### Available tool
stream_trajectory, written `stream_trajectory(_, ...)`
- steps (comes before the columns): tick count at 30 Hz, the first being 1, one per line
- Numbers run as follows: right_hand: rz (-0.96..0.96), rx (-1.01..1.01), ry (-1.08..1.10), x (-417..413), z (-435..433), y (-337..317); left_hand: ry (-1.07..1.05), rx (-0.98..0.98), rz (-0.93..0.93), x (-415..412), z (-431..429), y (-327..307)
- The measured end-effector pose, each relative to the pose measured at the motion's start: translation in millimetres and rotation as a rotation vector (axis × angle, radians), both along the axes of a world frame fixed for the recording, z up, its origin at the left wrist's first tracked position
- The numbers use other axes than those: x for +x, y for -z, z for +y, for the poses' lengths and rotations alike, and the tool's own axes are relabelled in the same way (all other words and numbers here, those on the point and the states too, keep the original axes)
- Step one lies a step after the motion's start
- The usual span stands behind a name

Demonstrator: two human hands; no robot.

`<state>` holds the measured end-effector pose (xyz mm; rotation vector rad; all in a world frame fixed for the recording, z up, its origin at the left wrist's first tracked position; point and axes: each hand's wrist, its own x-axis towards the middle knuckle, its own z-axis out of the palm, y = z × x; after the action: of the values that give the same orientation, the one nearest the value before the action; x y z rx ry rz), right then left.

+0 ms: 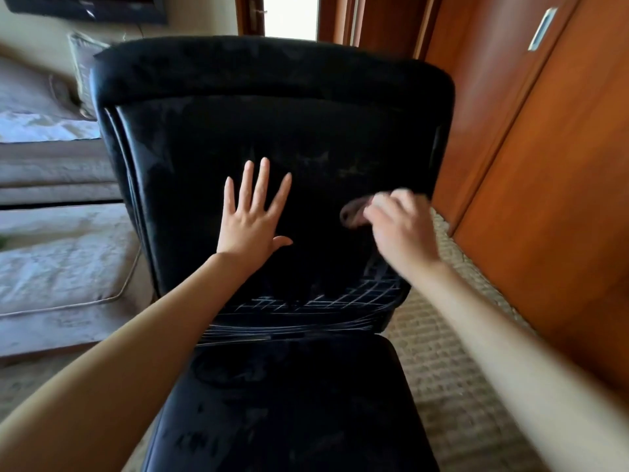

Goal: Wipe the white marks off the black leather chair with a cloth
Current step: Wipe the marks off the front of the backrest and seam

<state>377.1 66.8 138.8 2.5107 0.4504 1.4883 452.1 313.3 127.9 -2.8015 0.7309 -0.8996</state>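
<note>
The black leather chair [272, 124] fills the middle of the head view, its backrest facing me and its seat below. White marks [323, 303], a grid of thin lines, cross the lower part of the backrest. My left hand [253, 216] lies flat on the backrest with its fingers spread. My right hand [398, 226], blurred by motion, is closed on a dark brownish cloth [352, 214] pressed against the right side of the backrest, above the marks.
A bed [58, 260] with pale covers stands to the left of the chair. Wooden wardrobe doors [544, 165] run along the right. Patterned carpet [442, 362] lies between chair and wardrobe. A doorway [292, 15] opens behind the chair.
</note>
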Motion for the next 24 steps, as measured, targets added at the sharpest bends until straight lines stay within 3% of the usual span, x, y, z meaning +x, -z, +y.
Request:
stream_trajectory(3, -0.058, 0.047, 0.03, 12, -14, -19, -0.014, 0.02, 0.003, 0, -2, -2)
stream_trajectory(8, 0.156, -0.055, -0.046, -22, 9, 70, -0.055, 0.025, 0.036, -3, -8, -3)
stream_trajectory(11, 0.335, -0.254, -0.084, -40, 5, 98, -0.057, 0.028, 0.032, -5, -7, -4)
stream_trajectory(14, 0.341, -0.378, -0.145, -33, -8, 64, -0.059, 0.025, 0.034, -5, -8, -4)
stream_trajectory(19, 0.049, -0.05, 0.029, 1, -35, -26, -0.062, 0.028, 0.029, -3, -7, -2)
stream_trajectory(24, 0.16, -0.068, 0.034, -26, -33, 52, -0.061, 0.018, 0.033, -2, -7, -5)
